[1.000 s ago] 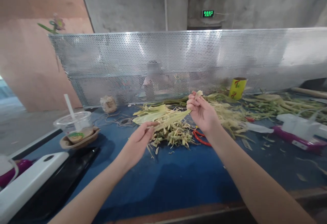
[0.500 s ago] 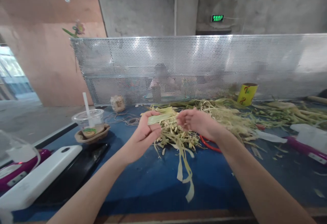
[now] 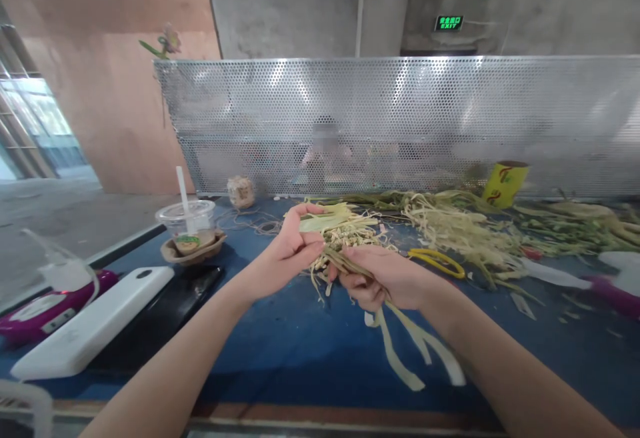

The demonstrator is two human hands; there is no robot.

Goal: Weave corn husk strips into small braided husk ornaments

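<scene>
My left hand (image 3: 280,258) is closed round one side of a bundle of pale green plant strips (image 3: 325,220), its forefinger stretched over the top. My right hand (image 3: 385,275) wraps its fingers round a twisted part of the strips (image 3: 345,261), close beside my left fingertips. Loose flat ends (image 3: 397,351) hang below the right hand toward the table's front edge. Behind both hands, short cut pieces (image 3: 355,235) of pale plant matter show, partly hidden.
A yellow loop (image 3: 437,261), maybe a tool handle, lies right of my hands. Shredded fibres (image 3: 450,231) and a yellow roll (image 3: 505,185) sit at the back right. At left are a plastic cup (image 3: 187,225), a black slab (image 3: 160,325) and a white power bank-like block (image 3: 93,325).
My right hand, open and apart from the bundle before, has closed on the strips. The hanging ends have swung to the right. A yellow loop shows now where a red one showed near my right wrist.
</scene>
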